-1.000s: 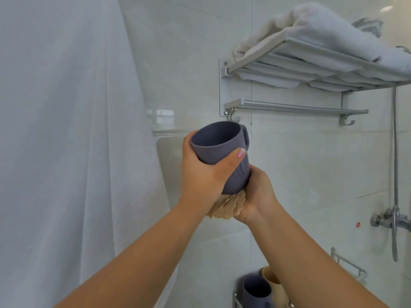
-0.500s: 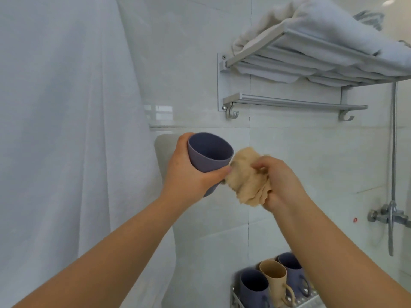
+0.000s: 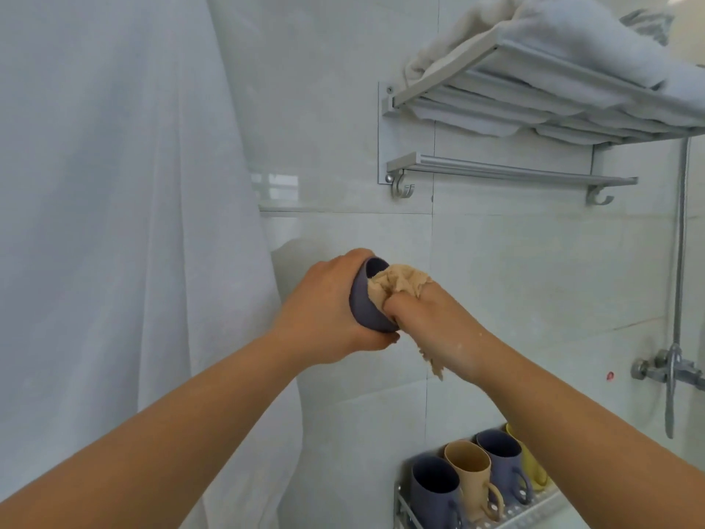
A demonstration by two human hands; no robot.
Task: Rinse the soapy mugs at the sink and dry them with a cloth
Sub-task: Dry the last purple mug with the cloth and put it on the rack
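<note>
Left hand: wrapped round the outside of the purple mug, fingers curled over its far side, thumb under its base; held up in mid-air before the wall
Purple mug: tilted, mouth turned right toward the other hand; handle hidden
Right hand: bunched round the tan cloth, fingertips buried in it; wet specks on the wrist
Tan cloth: stuffed into the mug's mouth, filling it; a frayed end hanging below the right wrist
Wire rack: low right, under the right forearm; row of upright mugs inside, purple, tan, purple, yellow mostly hidden
Curtain: white, hanging at left
Tap: chrome, on the right wall, a small red dot beside it
Towel shelf: high on the tiled wall, folded white towels on top, rail and hooks beneath
Writing: no brand, label or lettering legible anywhere
</note>
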